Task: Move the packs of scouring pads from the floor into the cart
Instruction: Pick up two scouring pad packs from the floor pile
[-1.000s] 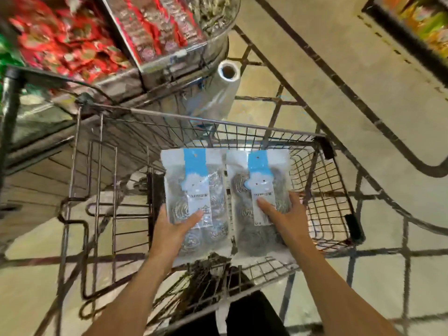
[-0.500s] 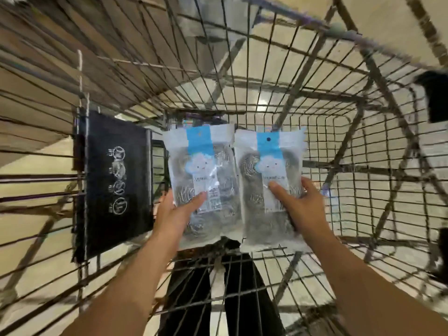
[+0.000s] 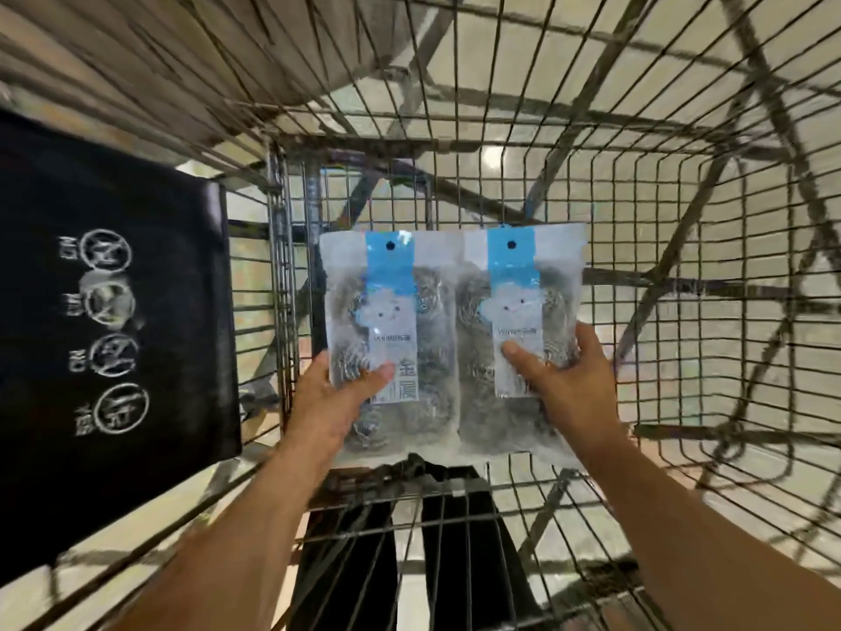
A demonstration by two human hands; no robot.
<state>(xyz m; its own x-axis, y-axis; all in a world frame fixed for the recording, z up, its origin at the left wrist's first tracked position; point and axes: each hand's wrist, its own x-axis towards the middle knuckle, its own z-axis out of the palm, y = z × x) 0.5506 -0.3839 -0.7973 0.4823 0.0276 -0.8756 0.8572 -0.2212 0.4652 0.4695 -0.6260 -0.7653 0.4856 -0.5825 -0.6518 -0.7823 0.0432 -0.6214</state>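
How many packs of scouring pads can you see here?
2. The left pack is in the left hand, the right pack in the right hand, side by side over the cart. None hidden that I can tell.

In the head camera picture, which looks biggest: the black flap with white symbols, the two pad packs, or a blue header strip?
1. Black plastic flap with white symbols, though nearest the camera.
2. Left clear pack of steel scouring pads and right clear pack: alike.
3. Blue header strip.

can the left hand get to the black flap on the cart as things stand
Probably not at once: the left hand is shut on a pack. The flap lies beside it with nothing between, so once it lets go the way looks free.
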